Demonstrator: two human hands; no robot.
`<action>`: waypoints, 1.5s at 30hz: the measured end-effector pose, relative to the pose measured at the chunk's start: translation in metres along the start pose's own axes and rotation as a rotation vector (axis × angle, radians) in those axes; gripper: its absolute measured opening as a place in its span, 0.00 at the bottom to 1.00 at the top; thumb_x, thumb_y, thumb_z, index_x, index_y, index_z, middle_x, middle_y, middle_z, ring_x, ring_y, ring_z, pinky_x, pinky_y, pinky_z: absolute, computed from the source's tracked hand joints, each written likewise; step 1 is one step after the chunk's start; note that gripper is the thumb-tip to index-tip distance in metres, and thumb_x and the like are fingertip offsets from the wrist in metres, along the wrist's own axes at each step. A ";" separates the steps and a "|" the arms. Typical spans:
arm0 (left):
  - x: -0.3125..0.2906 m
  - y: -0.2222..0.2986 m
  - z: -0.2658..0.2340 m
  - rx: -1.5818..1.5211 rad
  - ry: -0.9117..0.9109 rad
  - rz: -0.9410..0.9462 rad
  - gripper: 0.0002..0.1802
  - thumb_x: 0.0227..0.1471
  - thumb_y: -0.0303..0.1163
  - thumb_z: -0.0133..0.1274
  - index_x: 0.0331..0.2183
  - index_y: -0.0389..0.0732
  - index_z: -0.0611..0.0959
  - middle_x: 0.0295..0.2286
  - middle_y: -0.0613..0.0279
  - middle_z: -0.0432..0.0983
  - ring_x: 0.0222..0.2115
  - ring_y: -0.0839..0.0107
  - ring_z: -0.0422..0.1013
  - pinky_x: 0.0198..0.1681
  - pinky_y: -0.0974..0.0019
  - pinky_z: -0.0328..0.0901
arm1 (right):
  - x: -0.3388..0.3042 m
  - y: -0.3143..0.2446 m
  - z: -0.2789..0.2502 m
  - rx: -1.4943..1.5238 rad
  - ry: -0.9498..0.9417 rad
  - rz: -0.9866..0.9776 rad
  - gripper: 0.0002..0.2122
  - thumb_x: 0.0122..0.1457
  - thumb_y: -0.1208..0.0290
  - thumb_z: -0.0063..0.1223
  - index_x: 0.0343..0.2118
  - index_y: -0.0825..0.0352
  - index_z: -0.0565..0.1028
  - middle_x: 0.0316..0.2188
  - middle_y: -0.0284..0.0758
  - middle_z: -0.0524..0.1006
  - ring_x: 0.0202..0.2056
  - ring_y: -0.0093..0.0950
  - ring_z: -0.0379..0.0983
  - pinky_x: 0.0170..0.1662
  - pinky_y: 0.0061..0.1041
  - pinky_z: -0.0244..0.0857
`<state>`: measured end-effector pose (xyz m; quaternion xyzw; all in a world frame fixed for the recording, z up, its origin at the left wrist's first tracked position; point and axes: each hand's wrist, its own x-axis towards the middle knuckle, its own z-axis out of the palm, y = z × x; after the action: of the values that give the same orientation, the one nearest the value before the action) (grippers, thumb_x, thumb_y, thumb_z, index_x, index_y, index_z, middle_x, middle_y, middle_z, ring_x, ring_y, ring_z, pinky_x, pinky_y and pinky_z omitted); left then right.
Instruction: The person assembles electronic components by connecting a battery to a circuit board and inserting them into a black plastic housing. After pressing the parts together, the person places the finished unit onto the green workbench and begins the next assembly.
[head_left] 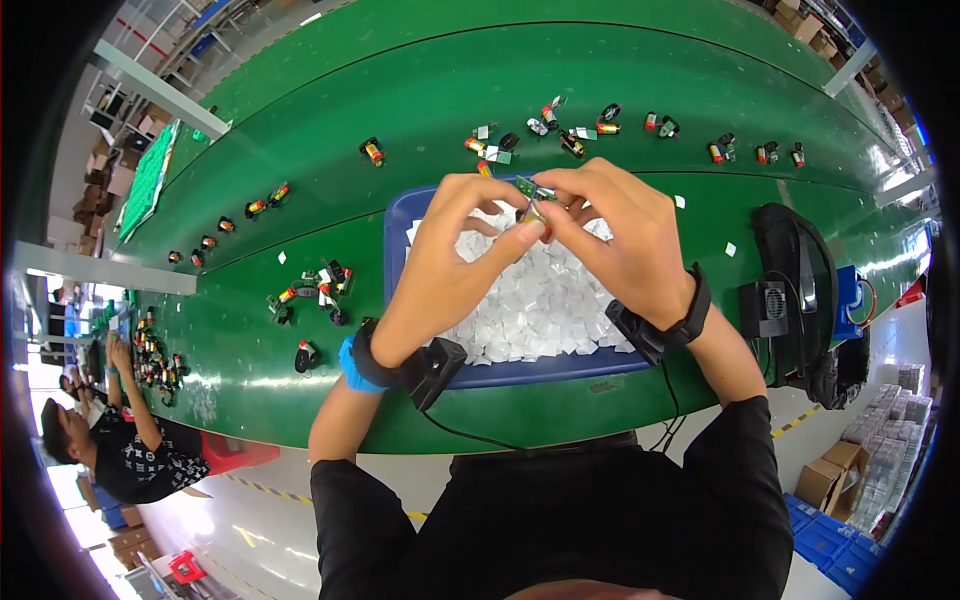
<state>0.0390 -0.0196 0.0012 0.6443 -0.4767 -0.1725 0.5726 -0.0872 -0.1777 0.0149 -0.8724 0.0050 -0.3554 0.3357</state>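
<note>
Above a blue tray (560, 373) full of small white squares (540, 310), both my hands are pinching one small assembly with a green circuit board (525, 187). My left hand (445, 235) has its thumb and fingertips closed on its left side. From the right, my right hand (630, 230) grips the board's edge between thumb and index finger. Something reddish shows beneath my fingertips, mostly hidden. Just beyond the hands lie several similar assemblies (492, 150), with red-yellow cylinders, green boards and black rounded parts.
More assemblies lie in a pile (322, 288) left of the tray, singly (372, 152) farther back, and at right (722, 150). A black bag (795, 260) and black box (763, 310) stand right. Cables hang from my wrist-worn devices (437, 372). Another person (130, 450) works at far left.
</note>
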 end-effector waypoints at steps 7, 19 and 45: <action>0.001 -0.007 -0.001 -0.009 0.031 0.065 0.08 0.62 0.33 0.49 0.37 0.38 0.75 0.36 0.62 0.71 0.39 0.72 0.67 0.42 0.65 0.65 | -0.001 0.005 -0.001 -0.036 -0.120 -0.035 0.10 0.53 0.81 0.59 0.39 0.71 0.78 0.29 0.35 0.76 0.29 0.27 0.75 0.29 0.21 0.72; 0.001 -0.004 0.003 -0.145 -0.027 0.057 0.14 0.66 0.39 0.44 0.39 0.35 0.71 0.32 0.59 0.74 0.28 0.78 0.69 0.28 0.72 0.66 | -0.001 0.004 -0.001 1.036 -0.385 0.319 0.07 0.65 0.77 0.47 0.43 0.72 0.71 0.37 0.36 0.75 0.33 0.23 0.73 0.36 0.24 0.70; 0.004 0.015 -0.029 -0.714 -0.235 -0.214 0.24 0.53 0.40 0.61 0.45 0.34 0.74 0.33 0.54 0.76 0.25 0.72 0.74 0.20 0.69 0.71 | -0.001 -0.006 -0.016 0.757 -0.064 0.211 0.08 0.62 0.77 0.54 0.42 0.73 0.74 0.37 0.33 0.81 0.39 0.17 0.73 0.46 0.22 0.65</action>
<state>0.0576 -0.0047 0.0244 0.4264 -0.3790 -0.4592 0.6809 -0.0992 -0.1819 0.0257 -0.6922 -0.0471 -0.2681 0.6684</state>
